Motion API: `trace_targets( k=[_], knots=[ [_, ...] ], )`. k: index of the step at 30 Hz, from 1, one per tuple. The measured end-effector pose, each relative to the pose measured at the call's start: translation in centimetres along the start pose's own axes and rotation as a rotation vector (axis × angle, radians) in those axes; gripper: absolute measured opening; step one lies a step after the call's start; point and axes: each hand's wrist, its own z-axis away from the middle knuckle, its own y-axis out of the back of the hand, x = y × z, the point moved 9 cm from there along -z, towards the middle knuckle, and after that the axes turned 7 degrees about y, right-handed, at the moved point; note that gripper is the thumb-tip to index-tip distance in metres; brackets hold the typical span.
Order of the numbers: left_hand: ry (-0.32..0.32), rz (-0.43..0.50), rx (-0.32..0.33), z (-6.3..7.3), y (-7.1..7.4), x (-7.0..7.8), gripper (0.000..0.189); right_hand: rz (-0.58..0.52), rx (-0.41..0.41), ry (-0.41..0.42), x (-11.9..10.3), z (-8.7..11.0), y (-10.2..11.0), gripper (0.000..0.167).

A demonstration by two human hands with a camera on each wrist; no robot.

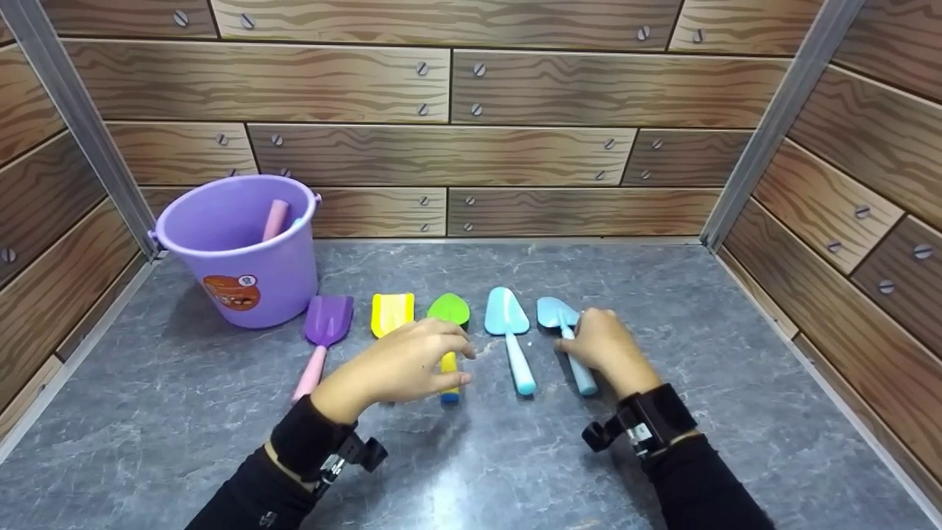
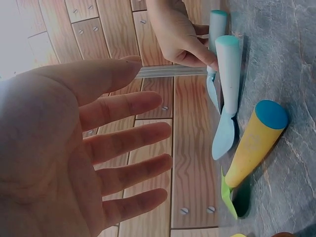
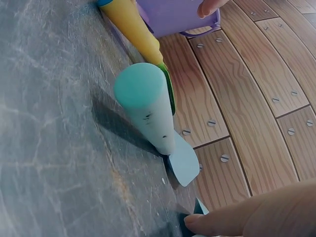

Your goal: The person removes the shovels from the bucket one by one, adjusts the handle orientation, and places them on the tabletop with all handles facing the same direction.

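Note:
My right hand [image 1: 605, 344] grips a light-blue toy shovel [image 1: 583, 380] near the neck, at the right end of a row of shovels on the table. My left hand [image 1: 408, 361] hovers over the row, and the left wrist view shows its fingers spread and its palm holding nothing. Under it lie a yellow shovel [image 1: 392, 313] and a green shovel [image 1: 450, 305] with a yellow handle [image 2: 256, 145]; the hand hides parts of both. Between the hands lies a pale turquoise trowel [image 1: 508, 313]. A purple shovel [image 1: 328, 316] with a pink handle lies farthest left.
A purple bucket [image 1: 272, 287] stands at the back left, with a pink handle [image 1: 275, 219] and a bit of light blue showing inside. Wood-patterned walls [image 1: 537, 154] enclose the grey marbled table [image 1: 500, 471] at the back and sides.

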Motion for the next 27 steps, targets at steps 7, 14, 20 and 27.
trace_targets(
  k=[7,14,20,27],
  knots=[
    [-0.024,0.002,0.015,-0.2,-0.8,-0.8,0.036,0.003,0.029,-0.003,0.0,-0.2,0.0,0.044],
    [0.011,-0.046,-0.012,0.2,0.4,0.8,0.029,0.002,0.042,-0.011,0.1,-0.4,-0.1,0.043],
    [0.029,-0.037,-0.025,0.4,0.2,0.6,0.030,0.010,0.001,-0.017,0.1,-0.2,-0.3,0.047],
    [0.034,-0.028,-0.044,0.2,0.2,0.7,0.032,-0.011,0.000,-0.016,0.1,-0.2,-0.2,0.040]
  ],
)
